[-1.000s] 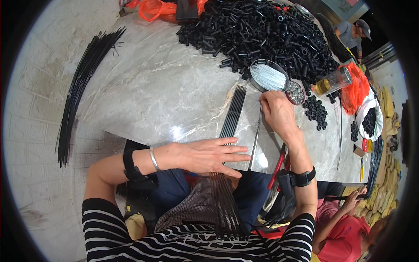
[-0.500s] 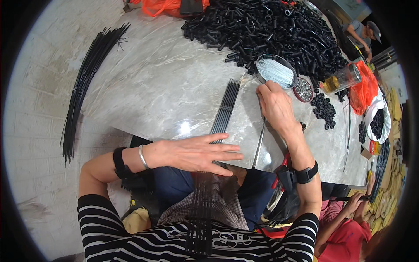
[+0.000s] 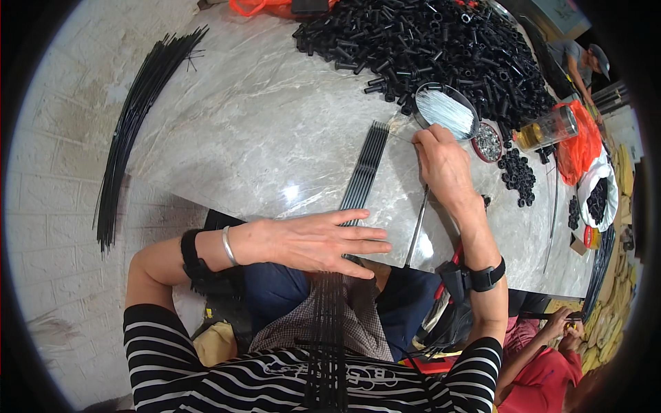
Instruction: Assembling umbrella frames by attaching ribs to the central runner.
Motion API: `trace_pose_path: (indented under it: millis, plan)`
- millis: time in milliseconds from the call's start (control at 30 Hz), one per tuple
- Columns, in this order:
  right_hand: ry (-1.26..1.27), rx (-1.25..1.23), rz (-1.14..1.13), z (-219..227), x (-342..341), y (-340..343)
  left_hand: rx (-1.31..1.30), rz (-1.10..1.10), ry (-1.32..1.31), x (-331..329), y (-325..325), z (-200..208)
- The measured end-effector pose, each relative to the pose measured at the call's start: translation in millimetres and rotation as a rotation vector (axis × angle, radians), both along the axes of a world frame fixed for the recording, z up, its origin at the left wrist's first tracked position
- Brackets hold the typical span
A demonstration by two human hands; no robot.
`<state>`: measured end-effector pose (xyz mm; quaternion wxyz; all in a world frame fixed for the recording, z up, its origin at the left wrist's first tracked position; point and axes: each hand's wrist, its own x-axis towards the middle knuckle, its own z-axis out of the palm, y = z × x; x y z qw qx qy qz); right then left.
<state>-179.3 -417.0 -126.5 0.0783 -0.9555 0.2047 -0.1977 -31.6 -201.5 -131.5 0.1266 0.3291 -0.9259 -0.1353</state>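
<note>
My left hand (image 3: pixel 313 244) lies flat with fingers spread across a row of thin black rods (image 3: pixel 365 165). The rods sit side by side on the table, and their lower ends hang past its edge over my lap. Right of the rod tips, my right hand (image 3: pixel 446 165) is closed in a pinch. A thin pale strand (image 3: pixel 402 136) runs from its fingertips toward the tips. Beneath that hand a slim dark stick (image 3: pixel 418 227) reaches to the table edge; whether the hand holds it I cannot tell. Just beyond the fingers stands a round dish of white strands (image 3: pixel 446 112).
A big heap of black tubes (image 3: pixel 441 45) covers the far side. To the right are a dish of small metal pieces (image 3: pixel 487 142), black rings (image 3: pixel 518 177) and a glass jar (image 3: pixel 549 129). A bundle of black rods (image 3: pixel 138 124) lies left. Two people work at right.
The whole view has shifted slightly, moving table items a little to the right. Both my hands keep nearly the same pose. At right, the hands of the person in red have come together lower down.
</note>
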Motion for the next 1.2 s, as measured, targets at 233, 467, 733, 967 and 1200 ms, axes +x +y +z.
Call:
trace_pose_path:
  millis: [233, 467, 733, 967, 1200]
  plan:
    - [-0.002, -0.004, 0.008, 1.1, -1.8, 0.2, -0.001, -0.004, -0.001, -0.8, -1.1, -0.7]
    - [0.015, -0.029, -0.001, 0.7, -0.3, 0.1, 0.012, 0.006, -0.011, -1.5, -0.9, 0.5]
    - [0.034, -0.044, -0.008, 1.2, -0.7, 0.6, 0.015, 0.011, -0.048, -1.8, -1.4, 1.9]
    - [0.033, -0.035, -0.009, 1.5, -2.0, 0.2, 0.017, 0.007, -0.054, -2.6, -1.6, 1.4]
    - [0.029, -0.038, -0.003, -1.1, -2.9, -1.8, 0.017, 0.004, -0.062, -3.0, -3.1, 0.9]
